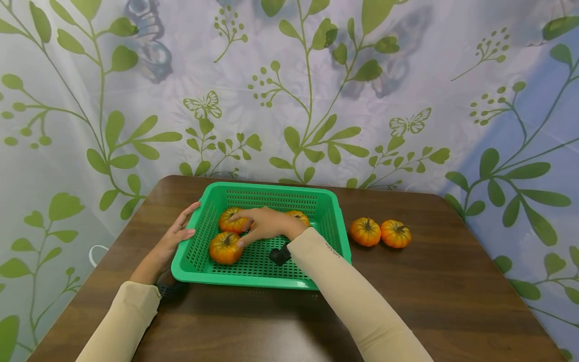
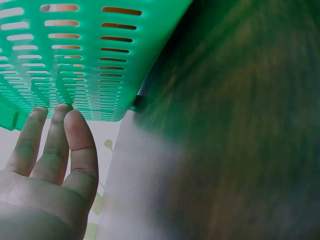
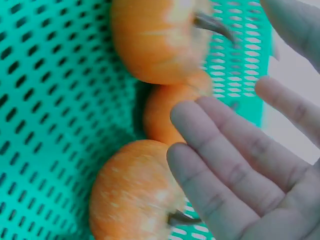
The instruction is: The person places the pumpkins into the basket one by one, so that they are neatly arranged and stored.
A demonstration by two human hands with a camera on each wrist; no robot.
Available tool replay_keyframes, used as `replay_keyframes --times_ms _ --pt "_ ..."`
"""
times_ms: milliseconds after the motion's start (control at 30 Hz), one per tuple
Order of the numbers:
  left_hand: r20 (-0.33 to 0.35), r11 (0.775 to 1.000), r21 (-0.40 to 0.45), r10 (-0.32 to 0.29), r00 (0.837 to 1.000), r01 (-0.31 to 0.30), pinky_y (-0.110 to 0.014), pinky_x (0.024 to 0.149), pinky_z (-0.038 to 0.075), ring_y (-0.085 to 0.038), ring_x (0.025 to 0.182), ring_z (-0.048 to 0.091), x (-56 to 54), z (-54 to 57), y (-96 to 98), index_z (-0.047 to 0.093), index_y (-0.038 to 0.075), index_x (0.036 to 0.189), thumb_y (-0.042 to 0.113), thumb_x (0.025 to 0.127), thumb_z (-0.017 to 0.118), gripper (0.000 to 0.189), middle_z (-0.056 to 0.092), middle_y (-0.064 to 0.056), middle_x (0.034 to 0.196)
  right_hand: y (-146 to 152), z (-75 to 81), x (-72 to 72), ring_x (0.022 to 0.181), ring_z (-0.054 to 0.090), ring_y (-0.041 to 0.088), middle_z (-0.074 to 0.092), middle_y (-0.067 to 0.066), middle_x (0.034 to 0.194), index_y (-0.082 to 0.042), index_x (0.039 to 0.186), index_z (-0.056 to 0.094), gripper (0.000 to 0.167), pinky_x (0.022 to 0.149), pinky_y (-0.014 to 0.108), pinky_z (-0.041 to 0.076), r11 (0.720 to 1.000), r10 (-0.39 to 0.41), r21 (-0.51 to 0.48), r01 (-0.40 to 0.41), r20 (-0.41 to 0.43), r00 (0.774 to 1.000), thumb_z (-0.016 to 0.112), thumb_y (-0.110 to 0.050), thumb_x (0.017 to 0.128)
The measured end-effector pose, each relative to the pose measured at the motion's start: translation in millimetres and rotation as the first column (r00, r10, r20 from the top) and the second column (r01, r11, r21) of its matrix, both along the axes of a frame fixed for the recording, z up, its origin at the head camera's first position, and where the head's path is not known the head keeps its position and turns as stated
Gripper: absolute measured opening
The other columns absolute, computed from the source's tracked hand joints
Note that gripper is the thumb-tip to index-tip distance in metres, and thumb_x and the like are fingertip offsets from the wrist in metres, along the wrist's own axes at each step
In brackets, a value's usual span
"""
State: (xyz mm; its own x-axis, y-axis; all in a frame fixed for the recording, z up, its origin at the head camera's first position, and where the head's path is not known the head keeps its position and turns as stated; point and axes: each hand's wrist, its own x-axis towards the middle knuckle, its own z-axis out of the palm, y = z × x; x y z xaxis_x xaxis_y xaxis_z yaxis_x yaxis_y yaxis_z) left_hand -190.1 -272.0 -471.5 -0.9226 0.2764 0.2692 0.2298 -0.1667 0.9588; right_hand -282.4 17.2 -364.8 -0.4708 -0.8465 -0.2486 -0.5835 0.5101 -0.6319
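A green plastic basket (image 1: 267,284) with slotted walls stands on the table. Inside it, at the left, sit two orange pumpkins, a front one (image 1: 225,248) and a rear one (image 1: 231,219); a third pumpkin (image 1: 298,217) is partly covered by the right arm. My right hand (image 1: 264,223) hovers over the basket beside the left pumpkins, and its fingers (image 3: 215,165) are extended around nothing. With fairly straight fingers (image 2: 55,145), my left hand (image 1: 167,246) rests against the basket's outer left side. Its thumb lies near the rim.
Two more pumpkins, one (image 1: 365,232) beside another (image 1: 395,234), stand on the brown table (image 1: 452,281) right of the basket. Behind the table hangs a leaf-patterned curtain (image 1: 316,100). A black device (image 1: 280,255) sits at the right wrist.
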Motion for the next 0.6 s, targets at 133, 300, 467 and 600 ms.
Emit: replay_keyframes --times_ms 133,300,467,600 --pt "0.006 1.0 -0.002 0.001 1.0 -0.001 -0.027 0.096 0.058 -0.008 0.127 0.061 2.0 -0.1 1.6 0.03 0.035 0.169 0.011 0.112 0.042 0.063 0.039 0.019 0.161 11 3.5 0.8 0.125 0.069 0.03 0.064 0.018 0.145 -0.013 0.163 0.05 0.068 0.102 0.035 0.056 0.994 0.0 -0.113 0.009 0.079 0.997 0.079 -0.022 0.102" --pt "0.004 1.0 -0.019 0.019 1.0 -0.019 -0.026 0.097 0.057 -0.007 0.129 0.059 8.4 1.4 4.8 0.029 0.034 0.17 0.012 0.111 0.043 0.064 0.037 0.021 0.16 23 7.9 3.4 0.127 0.068 0.03 0.064 0.02 0.144 -0.008 0.159 0.054 0.062 0.103 0.034 0.055 0.978 0.025 -0.21 -0.007 0.083 0.996 0.077 -0.019 0.103" --pt "-0.002 1.0 -0.014 0.022 1.0 -0.022 -0.026 0.097 0.057 -0.007 0.129 0.059 13.4 1.7 7.3 0.028 0.033 0.17 0.012 0.111 0.043 0.064 0.037 0.02 0.16 37 14.3 7.6 0.126 0.067 0.028 0.063 0.022 0.146 -0.005 0.156 0.057 0.054 0.106 0.036 0.054 0.954 0.023 -0.301 0.002 0.079 0.997 0.073 -0.016 0.105" --pt "0.003 1.0 -0.007 0.023 1.0 -0.023 -0.027 0.097 0.057 -0.008 0.13 0.059 16.5 2.0 9.8 0.028 0.033 0.17 0.012 0.111 0.043 0.064 0.038 0.019 0.161 48 19.8 11.4 0.121 0.069 0.025 0.065 0.021 0.144 -0.004 0.153 0.059 0.051 0.106 0.04 0.054 0.928 -0.001 -0.37 0.029 0.076 0.997 0.072 -0.014 0.105"
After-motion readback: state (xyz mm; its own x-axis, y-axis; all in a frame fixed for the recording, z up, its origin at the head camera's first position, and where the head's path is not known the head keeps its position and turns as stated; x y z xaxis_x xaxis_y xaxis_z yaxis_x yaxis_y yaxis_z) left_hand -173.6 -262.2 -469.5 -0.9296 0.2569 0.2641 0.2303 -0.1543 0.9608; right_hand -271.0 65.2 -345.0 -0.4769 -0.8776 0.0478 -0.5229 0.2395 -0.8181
